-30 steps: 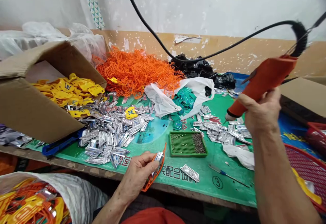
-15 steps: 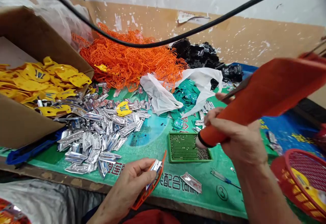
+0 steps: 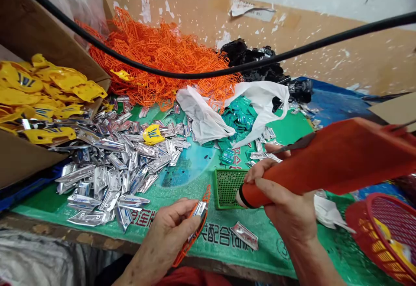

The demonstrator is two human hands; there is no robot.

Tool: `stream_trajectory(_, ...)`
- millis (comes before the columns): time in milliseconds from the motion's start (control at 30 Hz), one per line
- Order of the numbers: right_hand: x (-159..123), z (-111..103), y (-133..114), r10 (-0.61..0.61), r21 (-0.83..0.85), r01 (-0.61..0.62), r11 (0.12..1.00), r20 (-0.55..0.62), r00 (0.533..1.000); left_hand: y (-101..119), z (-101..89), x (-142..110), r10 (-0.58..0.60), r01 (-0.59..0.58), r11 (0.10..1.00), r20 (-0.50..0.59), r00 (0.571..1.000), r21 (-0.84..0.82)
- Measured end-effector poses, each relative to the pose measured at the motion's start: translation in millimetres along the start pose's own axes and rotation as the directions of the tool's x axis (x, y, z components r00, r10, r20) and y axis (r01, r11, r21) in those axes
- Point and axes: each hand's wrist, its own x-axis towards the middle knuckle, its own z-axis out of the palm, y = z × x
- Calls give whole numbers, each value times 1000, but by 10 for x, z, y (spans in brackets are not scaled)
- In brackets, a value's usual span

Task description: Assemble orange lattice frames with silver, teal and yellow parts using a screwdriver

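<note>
Two hands work low in the view. The left hand (image 3: 164, 238) has its fingers (image 3: 177, 210) curled around an orange plastic frame (image 3: 191, 245), with a silver metal clip (image 3: 199, 210) pinched against it, all held over the near edge of the green printed mat (image 3: 276, 251) at six o'clock. The right hand (image 3: 286, 214) has its fingers (image 3: 256, 171) clenched on an orange-sleeved corded tool (image 3: 325, 167), whose rounded end sits just above a green perforated tray (image 3: 227, 188).

Only this one frame appears paired with a clip — the rest looks loose. A big heap of silver clips (image 3: 113, 169) spreads at nine o'clock, and yellow plastic pieces (image 3: 48, 82) fill a cardboard box (image 3: 48, 39) beyond it. Tangled orange frames (image 3: 156, 56) pile up at eleven o'clock, black parts (image 3: 256, 58) at one, and teal pieces (image 3: 240, 117) at twelve. A red basket (image 3: 380, 234) sits at four o'clock; its contents are hard to make out.
</note>
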Motion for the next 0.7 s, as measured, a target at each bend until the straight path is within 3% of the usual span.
stream_trajectory(267, -12, -16, 60, 26, 57, -27, 998, 17, 1000, -53, -19, -11, 24, -25, 999, 17, 1000, 48)
stream_trajectory(533, -22, -19, 68, -44, -104, 46, 993, 21, 999, -24, 3, -4, 36, -36, 998, 2, 999, 50)
stream_trajectory(700, -32, -38, 98, -48, -89, 51, 995, 26, 998, -19, 48, 4, 31, -31, 999, -5, 1000, 38)
